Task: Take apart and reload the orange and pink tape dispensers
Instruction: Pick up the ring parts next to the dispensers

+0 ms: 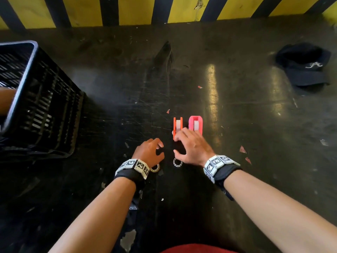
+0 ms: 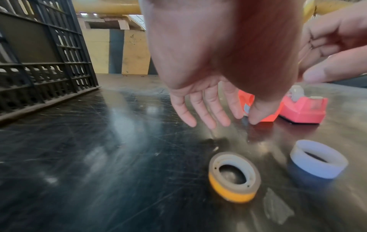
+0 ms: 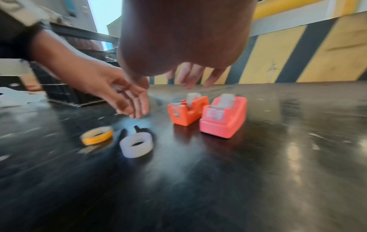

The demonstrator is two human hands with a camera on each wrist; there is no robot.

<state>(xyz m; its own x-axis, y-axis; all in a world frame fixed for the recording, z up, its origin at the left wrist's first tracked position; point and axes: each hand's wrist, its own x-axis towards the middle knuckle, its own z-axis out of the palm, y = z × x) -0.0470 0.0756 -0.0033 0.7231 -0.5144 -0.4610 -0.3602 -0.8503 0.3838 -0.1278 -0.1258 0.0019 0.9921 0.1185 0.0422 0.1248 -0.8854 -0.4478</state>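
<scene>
An orange tape dispenser and a pink tape dispenser stand side by side on the dark table, each with a pale roll in it. My right hand hovers over their near ends, fingers spread, holding nothing. My left hand hangs just left of them above the table, fingers loose. Two loose tape rolls lie near my wrists: a yellow-sided one and a white one.
A black plastic crate stands at the left. A dark cap lies at the far right. A yellow and black striped wall runs along the table's far edge. Small scraps of tape dot the table surface.
</scene>
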